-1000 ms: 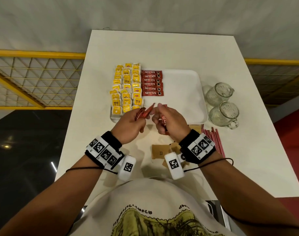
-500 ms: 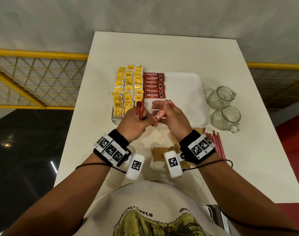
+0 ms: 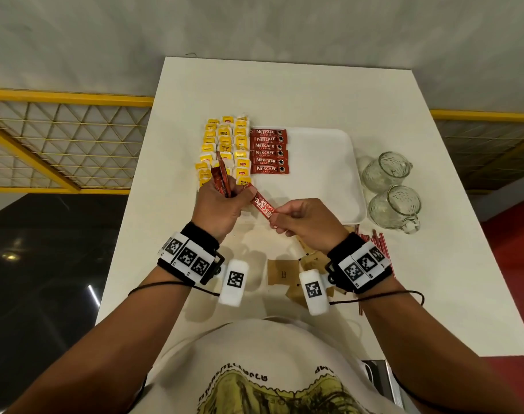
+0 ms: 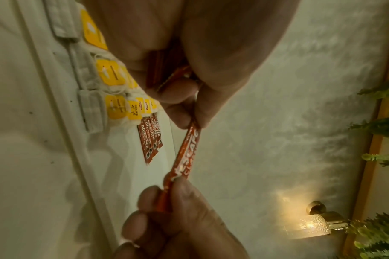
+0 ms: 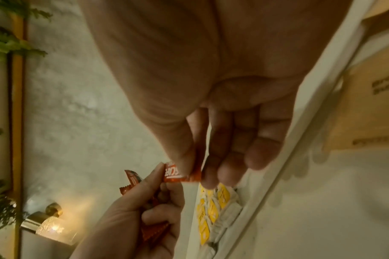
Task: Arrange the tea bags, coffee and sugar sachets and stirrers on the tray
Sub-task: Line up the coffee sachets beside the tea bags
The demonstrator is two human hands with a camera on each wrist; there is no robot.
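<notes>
A rectangular white table [image 3: 299,94] was seen from above, with a white rectangular plastic tray [image 3: 323,162] set on it. Along the tray's left side, yellow-tagged tea bags [image 3: 224,144] were laid in three columns, and just beside them six red Nescafé coffee sachets [image 3: 269,151] were stacked in a neat column, labels up. To the right of the tray, two clear glass jugs [image 3: 393,189] were placed close together; thin red stirrers [image 3: 374,243] and brown paper sugar sachets [image 3: 281,271] were left on the table nearer the person.

The left hand [image 3: 219,207] was held over the tray's near left corner, its fingers curled round a small bunch of red sachets [image 3: 220,180] — their ends stood up above the fist. One further red coffee sachet [image 3: 262,204] was stretched between the hands above the tray's near edge: its far end was touched by the left fingers, and its near end was pinched between thumb and forefinger of the right hand [image 3: 308,224], whose remaining fingers were loosely extended.
</notes>
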